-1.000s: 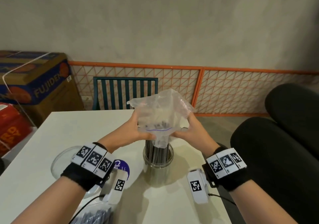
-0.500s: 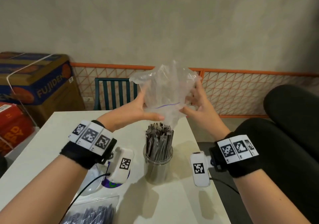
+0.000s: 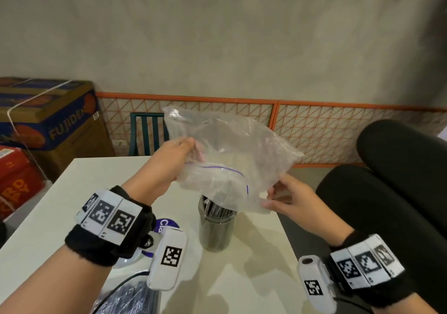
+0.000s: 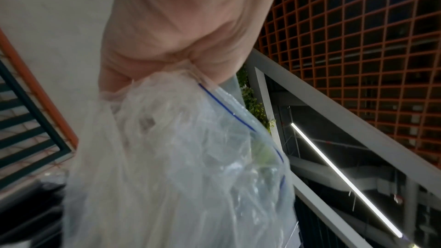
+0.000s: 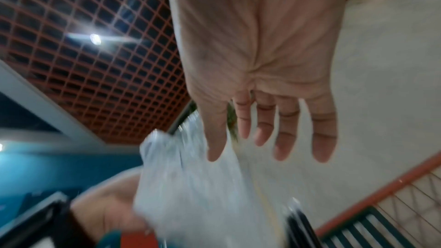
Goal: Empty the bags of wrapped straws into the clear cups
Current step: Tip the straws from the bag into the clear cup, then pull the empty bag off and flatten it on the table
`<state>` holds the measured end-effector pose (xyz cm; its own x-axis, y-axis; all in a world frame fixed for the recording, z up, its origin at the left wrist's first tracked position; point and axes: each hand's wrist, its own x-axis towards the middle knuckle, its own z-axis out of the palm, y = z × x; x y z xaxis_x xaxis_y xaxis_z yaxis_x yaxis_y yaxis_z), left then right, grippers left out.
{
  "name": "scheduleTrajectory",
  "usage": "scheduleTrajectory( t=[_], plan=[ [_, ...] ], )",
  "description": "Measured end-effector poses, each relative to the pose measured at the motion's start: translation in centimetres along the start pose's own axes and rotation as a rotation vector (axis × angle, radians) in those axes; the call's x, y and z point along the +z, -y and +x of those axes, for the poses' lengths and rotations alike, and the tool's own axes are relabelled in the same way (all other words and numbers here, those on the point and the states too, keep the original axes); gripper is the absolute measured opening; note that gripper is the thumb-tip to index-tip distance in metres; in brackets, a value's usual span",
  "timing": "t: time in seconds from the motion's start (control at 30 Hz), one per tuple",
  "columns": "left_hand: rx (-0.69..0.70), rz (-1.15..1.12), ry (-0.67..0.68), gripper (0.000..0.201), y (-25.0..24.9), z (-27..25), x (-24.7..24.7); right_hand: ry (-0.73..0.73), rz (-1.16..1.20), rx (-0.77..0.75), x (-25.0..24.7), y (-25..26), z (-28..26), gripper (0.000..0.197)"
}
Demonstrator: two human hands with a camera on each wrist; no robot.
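An empty clear zip bag [image 3: 229, 154] with a blue seal line hangs in the air above the table, tilted to the right. My left hand [image 3: 189, 149] pinches its left edge; the left wrist view shows the plastic bag [image 4: 181, 157] gathered in my left hand [image 4: 190, 63]. My right hand [image 3: 271, 200] is at the bag's lower right corner with straight fingers [image 5: 284, 135]; the thumb touches the bag [image 5: 190, 186]. Below the bag stands a clear cup [image 3: 217, 229] full of dark wrapped straws.
A second bag of wrapped straws [image 3: 130, 299] lies at the white table's [image 3: 254, 277] near left edge. A clear round container [image 3: 135, 258] with a purple label sits under my left wrist. Cardboard boxes [image 3: 48, 125] left, green chair [image 3: 145, 132] behind, black cushions [image 3: 399, 180] right.
The bag came up off the cup, leaving the straws standing in it, then swung over to the right. My right hand dropped lower and its fingers straightened off the bag.
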<state>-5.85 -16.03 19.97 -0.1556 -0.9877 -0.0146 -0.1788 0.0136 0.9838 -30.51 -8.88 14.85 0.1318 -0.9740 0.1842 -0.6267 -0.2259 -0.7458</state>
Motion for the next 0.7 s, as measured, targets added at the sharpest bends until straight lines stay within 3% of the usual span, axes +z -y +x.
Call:
scheduleTrajectory(
  t=[0.2,0.27,0.37,0.4,0.53,0.63,0.7],
  plan=[
    [0.017,0.294,0.119,0.033,1.6,-2.4,0.6,-0.394,0.002,-0.038,-3.6,6.0,-5.1,0.048],
    [0.059,0.364,0.19,0.036,1.8,-3.1,1.0,-0.376,-0.128,-0.021,-2.6,8.2,-5.1,0.047],
    [0.137,0.382,0.299,0.037,1.6,-4.3,1.9,-0.221,-0.335,0.039,0.6,9.5,-3.4,0.066],
    [0.169,0.38,0.32,0.037,1.7,-4.7,2.2,-0.188,-0.383,0.065,1.7,9.3,-2.7,0.063],
    [0.212,0.312,0.413,0.027,3.7,-6.8,2.0,-0.214,-0.435,0.088,4.4,7.7,-1.5,0.014],
    [0.094,0.324,0.471,0.034,7.6,-8.4,1.2,-0.242,-0.479,0.116,4.0,6.9,-1.6,0.016],
    [0.045,0.346,0.465,0.028,10.4,-9.8,0.5,-0.315,-0.464,0.166,2.6,6.5,-1.9,0.02]
  ],
)
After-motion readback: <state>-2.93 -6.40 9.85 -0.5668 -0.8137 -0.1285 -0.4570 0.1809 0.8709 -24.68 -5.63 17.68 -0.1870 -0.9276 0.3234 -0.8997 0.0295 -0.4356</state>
